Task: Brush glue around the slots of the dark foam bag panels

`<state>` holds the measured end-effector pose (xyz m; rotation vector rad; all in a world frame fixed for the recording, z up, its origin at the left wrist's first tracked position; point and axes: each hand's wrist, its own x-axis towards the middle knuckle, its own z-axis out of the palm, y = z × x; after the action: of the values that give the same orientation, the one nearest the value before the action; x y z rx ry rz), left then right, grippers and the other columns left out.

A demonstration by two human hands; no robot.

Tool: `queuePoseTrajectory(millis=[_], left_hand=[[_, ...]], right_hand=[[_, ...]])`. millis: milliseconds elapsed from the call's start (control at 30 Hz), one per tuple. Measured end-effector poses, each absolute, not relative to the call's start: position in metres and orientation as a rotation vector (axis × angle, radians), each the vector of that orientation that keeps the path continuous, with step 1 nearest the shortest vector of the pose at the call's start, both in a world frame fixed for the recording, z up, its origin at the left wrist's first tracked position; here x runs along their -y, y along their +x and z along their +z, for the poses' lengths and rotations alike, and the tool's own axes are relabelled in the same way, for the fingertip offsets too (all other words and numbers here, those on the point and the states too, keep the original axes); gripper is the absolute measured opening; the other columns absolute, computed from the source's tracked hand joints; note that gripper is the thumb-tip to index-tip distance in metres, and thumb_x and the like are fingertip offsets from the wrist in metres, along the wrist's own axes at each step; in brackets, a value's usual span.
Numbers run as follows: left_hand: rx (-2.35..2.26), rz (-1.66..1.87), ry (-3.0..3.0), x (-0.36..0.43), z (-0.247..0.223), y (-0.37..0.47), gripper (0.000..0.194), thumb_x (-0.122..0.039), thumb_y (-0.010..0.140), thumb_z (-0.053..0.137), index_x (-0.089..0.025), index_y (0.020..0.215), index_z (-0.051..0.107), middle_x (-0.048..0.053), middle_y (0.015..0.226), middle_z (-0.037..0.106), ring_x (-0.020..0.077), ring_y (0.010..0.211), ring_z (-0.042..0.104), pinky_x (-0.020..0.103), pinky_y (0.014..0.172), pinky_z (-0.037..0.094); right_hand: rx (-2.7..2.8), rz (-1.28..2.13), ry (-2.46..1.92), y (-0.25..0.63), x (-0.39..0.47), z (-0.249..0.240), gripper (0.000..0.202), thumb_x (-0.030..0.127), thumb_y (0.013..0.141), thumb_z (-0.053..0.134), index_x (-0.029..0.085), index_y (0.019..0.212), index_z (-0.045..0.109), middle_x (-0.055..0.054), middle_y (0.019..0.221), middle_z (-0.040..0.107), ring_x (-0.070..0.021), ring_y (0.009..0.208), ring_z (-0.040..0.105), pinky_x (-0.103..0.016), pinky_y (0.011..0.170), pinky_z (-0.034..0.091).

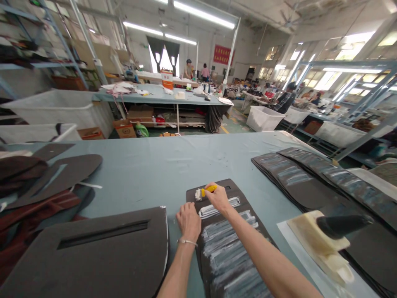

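Note:
My right hand (219, 198) grips a small brush (208, 189) with a yellow handle. Thick white paste coats its bristles, which are over the far end of a dark panel (221, 185). White streaks cover much of this panel, and it has several slot-shaped cutouts, one ringed with white. At the panel's left edge rests my left hand (189, 219), fingers laid down near the rim and holding no tool; a bracelet circles the wrist. A larger dark panel (108, 248) with one long slot lies to the left, with white along its right edge.
Stacked dark panels (294, 182) with white streaks lie at right. Nearer stands a cream container (319, 236) with a black cone-shaped part, on a white sheet. Dark pieces and reddish-brown cloth (40, 211) are heaped at left. Beyond the blue-green table (149, 161) are another worktable, white bins and people.

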<state>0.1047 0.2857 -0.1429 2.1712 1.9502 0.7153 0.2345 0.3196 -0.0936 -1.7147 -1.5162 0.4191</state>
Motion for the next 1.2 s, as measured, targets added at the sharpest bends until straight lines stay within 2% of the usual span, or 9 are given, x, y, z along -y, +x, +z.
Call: queuePoseTrajectory(millis=[133,367,467,633,733,933,1200], left_hand=[[-1.991,0.663,2.198,-0.287,-0.143,0.103,0.034,-0.009,0.084,0.035,-0.019,0.107,0.058,0.009,0.104,0.059,0.0235,0.104,0.049,0.039,0.085,0.035],[-1.996,0.676,2.238,-0.286,-0.145,0.103,0.033,-0.01,0.085,0.036,-0.02,0.108,0.057,0.008,0.107,0.059,0.0234,0.105,0.048,0.039,0.085,0.034],[-2.016,0.653,2.257,-0.285,-0.148,0.106,0.034,-0.009,0.084,0.037,-0.019,0.11,0.056,0.008,0.11,0.058,0.0237,0.105,0.047,0.038,0.084,0.034],[-2.044,0.633,2.306,-0.284,-0.152,0.107,0.036,-0.01,0.084,0.036,-0.019,0.112,0.055,0.008,0.111,0.058,0.0239,0.106,0.048,0.037,0.083,0.034],[-2.046,0.625,2.322,-0.284,-0.152,0.106,0.036,-0.01,0.084,0.035,-0.02,0.112,0.055,0.008,0.111,0.058,0.0242,0.106,0.048,0.037,0.083,0.034],[-2.043,0.65,2.301,-0.284,-0.152,0.108,0.036,-0.01,0.084,0.035,-0.019,0.112,0.055,0.008,0.111,0.059,0.0245,0.106,0.047,0.037,0.083,0.034],[-2.005,0.744,2.076,-0.292,-0.153,0.105,0.034,-0.011,0.087,0.034,-0.02,0.11,0.058,0.008,0.111,0.061,0.0245,0.104,0.05,0.038,0.083,0.036]], right_hand=[[1.642,0.42,-1.765,0.245,-0.327,-0.103,0.013,0.025,0.071,0.055,0.025,0.077,0.067,0.004,0.063,0.061,-0.0125,0.058,0.052,-0.021,0.056,0.036],[1.47,0.054,-2.123,0.361,-0.326,-0.089,0.018,0.023,0.074,0.052,0.02,0.081,0.068,-0.001,0.065,0.061,-0.0148,0.062,0.052,-0.023,0.059,0.033],[1.517,0.081,-1.983,0.336,-0.324,-0.086,0.016,0.023,0.075,0.052,0.02,0.079,0.067,-0.001,0.066,0.062,-0.0139,0.062,0.052,-0.022,0.06,0.034],[1.661,0.42,-1.641,0.255,-0.32,-0.102,0.015,0.023,0.074,0.054,0.022,0.08,0.067,0.004,0.063,0.06,-0.0107,0.056,0.051,-0.019,0.057,0.036],[1.569,0.42,-1.735,0.277,-0.321,-0.108,0.014,0.023,0.071,0.054,0.022,0.077,0.067,0.004,0.062,0.06,-0.0114,0.057,0.051,-0.02,0.056,0.035],[1.322,0.037,-2.068,0.372,-0.324,-0.096,0.018,0.023,0.072,0.05,0.02,0.078,0.067,0.0,0.061,0.059,-0.0138,0.059,0.05,-0.023,0.057,0.033],[1.327,0.127,-2.041,0.358,-0.328,-0.096,0.019,0.025,0.07,0.051,0.02,0.078,0.068,0.001,0.059,0.058,-0.014,0.059,0.051,-0.023,0.057,0.034]])
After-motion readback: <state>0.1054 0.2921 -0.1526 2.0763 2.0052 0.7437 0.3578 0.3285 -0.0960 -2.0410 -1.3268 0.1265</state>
